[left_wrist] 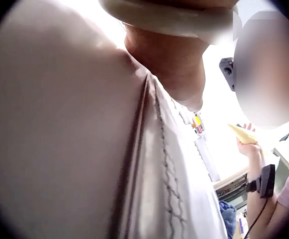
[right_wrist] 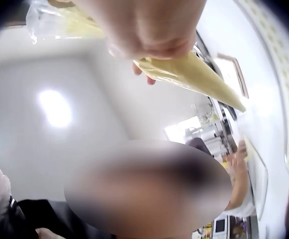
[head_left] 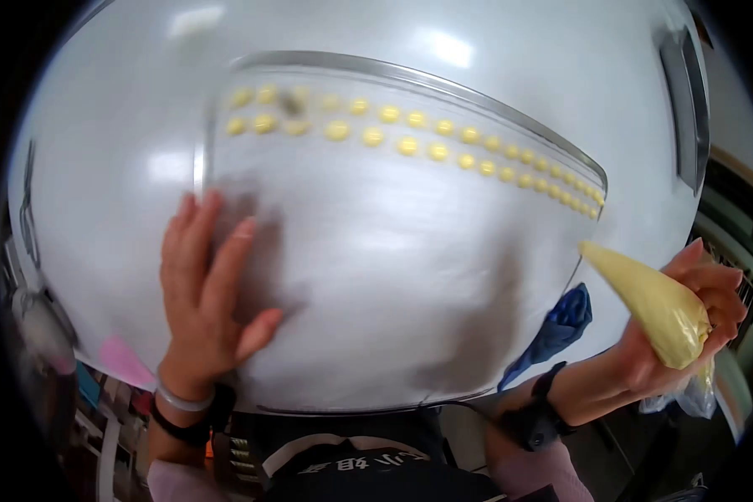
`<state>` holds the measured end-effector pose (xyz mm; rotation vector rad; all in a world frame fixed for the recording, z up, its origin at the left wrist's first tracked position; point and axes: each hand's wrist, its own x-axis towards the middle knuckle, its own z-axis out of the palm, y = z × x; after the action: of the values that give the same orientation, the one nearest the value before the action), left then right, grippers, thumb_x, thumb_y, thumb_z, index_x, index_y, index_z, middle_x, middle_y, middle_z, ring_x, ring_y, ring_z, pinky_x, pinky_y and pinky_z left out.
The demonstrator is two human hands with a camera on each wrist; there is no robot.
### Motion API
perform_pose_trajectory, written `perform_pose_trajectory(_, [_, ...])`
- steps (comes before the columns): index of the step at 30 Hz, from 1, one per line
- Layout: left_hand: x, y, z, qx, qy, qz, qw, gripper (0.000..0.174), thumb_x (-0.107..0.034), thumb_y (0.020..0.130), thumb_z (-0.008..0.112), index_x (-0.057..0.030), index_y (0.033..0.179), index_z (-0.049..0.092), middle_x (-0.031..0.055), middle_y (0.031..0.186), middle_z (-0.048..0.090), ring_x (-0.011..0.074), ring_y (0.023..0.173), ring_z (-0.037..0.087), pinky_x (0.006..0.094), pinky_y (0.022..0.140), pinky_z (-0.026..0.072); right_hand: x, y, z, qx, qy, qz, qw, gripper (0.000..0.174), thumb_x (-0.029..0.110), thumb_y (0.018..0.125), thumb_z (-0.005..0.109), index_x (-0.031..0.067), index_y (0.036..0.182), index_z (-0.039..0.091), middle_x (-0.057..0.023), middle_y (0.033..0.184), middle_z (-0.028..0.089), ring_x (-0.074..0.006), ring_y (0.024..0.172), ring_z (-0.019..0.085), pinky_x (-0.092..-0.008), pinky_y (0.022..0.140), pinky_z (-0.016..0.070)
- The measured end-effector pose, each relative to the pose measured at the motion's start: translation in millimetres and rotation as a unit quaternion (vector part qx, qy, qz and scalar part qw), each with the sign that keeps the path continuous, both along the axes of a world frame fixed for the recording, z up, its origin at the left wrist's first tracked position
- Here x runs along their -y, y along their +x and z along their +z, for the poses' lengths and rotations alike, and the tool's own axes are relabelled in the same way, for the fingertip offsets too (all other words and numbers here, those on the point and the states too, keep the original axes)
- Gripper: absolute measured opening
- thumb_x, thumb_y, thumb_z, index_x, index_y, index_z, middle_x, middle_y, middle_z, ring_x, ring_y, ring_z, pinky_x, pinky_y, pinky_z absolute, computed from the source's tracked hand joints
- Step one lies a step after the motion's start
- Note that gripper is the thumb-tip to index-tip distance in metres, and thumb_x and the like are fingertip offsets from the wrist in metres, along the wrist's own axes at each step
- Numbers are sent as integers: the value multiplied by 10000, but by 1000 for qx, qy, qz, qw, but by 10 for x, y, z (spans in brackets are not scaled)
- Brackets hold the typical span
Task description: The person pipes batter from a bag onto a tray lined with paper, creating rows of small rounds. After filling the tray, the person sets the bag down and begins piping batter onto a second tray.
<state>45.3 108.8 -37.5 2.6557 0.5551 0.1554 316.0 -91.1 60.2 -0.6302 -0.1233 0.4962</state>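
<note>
My right hand (head_left: 718, 293) grips a clear piping bag (head_left: 657, 309) of pale yellow filling, its fingers curled round the gathered wide end. The bag's narrow tip points up and left, beyond the right edge of a shallow tray (head_left: 376, 69). In the right wrist view the same bag (right_wrist: 194, 74) slants down to the right below the fist. Two rows of small yellow dollops (head_left: 407, 145) run along the tray's far side, the leftmost ones blurred. My left hand (head_left: 205, 284) is over the tray's left edge, fingers extended and thumb apart, holding nothing.
A crumpled blue cloth (head_left: 560, 326) lies at the tray's near right corner. Something pink (head_left: 125, 361) sits at the table's left front edge. At the far right is a long metal fitting (head_left: 684, 117). A dark cable (head_left: 456, 405) runs near the table's front edge.
</note>
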Motion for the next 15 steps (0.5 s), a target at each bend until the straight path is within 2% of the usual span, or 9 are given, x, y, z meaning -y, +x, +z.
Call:
perform_pose_trajectory(1, [-20, -42, 44, -13, 2, -4, 1000, 564, -460, 781, 475, -25, 1140, 485, 198, 1241, 389, 351, 1178, 333, 443, 956, 257, -155, -143, -18, -52, 16, 5, 999, 288, 249, 831, 491, 76, 607, 544, -24, 704, 587, -191, 906, 552, -459, 1018, 197])
perform_pose_trajectory(2, [-36, -11, 75, -26, 2, -8, 1000, 563, -460, 778, 473, -34, 1145, 485, 179, 1237, 404, 341, 1179, 339, 432, 959, 254, -309, -213, -64, -54, 16, 12, 998, 288, 249, 831, 491, 76, 607, 544, -24, 704, 587, -191, 906, 552, -459, 1018, 197])
perform_pose_trajectory(4, [-89, -58, 99, -43, -7, -1, 999, 551, -453, 782, 462, -43, 1148, 486, 149, 1242, 411, 315, 1184, 342, 417, 961, 251, -650, -472, -160, 51, -26, 65, 996, 390, 347, 855, 438, 106, 554, 495, 0, 644, 542, -120, 802, 542, -434, 969, 276])
perform_pose_trajectory(6, [-124, -87, 108, -57, -21, 6, 998, 539, -447, 785, 451, -53, 1152, 487, 119, 1248, 419, 288, 1189, 345, 402, 964, 248, -959, -641, -164, 166, -103, 143, 970, 459, 420, 874, 354, 123, 538, 452, 4, 589, 482, -124, 710, 513, -415, 909, 337])
perform_pose_trajectory(7, [-122, -94, 103, -63, -12, -1, 998, 530, -437, 785, 447, -57, 1152, 488, 96, 1251, 421, 264, 1192, 348, 390, 966, 244, -1043, -685, -168, 205, -127, 178, 954, 490, 465, 877, 305, 133, 539, 431, -3, 585, 478, -145, 711, 512, -406, 897, 355])
perform_pose_trajectory(8, [-112, -93, 95, -68, -3, -10, 998, 521, -428, 785, 443, -62, 1153, 489, 74, 1254, 423, 240, 1194, 350, 378, 969, 241, -1130, -745, -198, 208, -132, 184, 952, 490, 465, 877, 305, 133, 539, 431, -3, 585, 478, -145, 711, 512, -406, 897, 355])
perform_pose_trajectory(10, [-89, -116, -11, -53, -12, -6, 998, 512, -418, 779, 447, -69, 1151, 493, 54, 1246, 435, 217, 1192, 355, 368, 968, 239, -1334, -903, -352, 275, -147, 247, 918, 516, 497, 876, 263, 135, 557, 443, -17, 590, 488, -168, 692, 513, -398, 885, 368])
perform_pose_trajectory(11, [-82, -148, -18, -50, -18, -9, 999, 510, -410, 770, 457, -72, 1149, 496, 57, 1244, 437, 219, 1188, 359, 367, 968, 239, -1392, -972, -408, 307, -140, 243, 910, 563, 529, 872, 188, 137, 558, 441, -31, 596, 499, -171, 688, 527, -397, 866, 386])
perform_pose_trajectory(15, [-121, -130, -41, -38, -38, -12, 999, 510, -391, 749, 478, -80, 1152, 496, 54, 1247, 434, 223, 1176, 368, 369, 969, 235, -1538, -1019, -490, 369, -191, 248, 875, 605, 553, 860, 99, 143, 555, 424, -27, 577, 487, -152, 622, 517, -376, 826, 405])
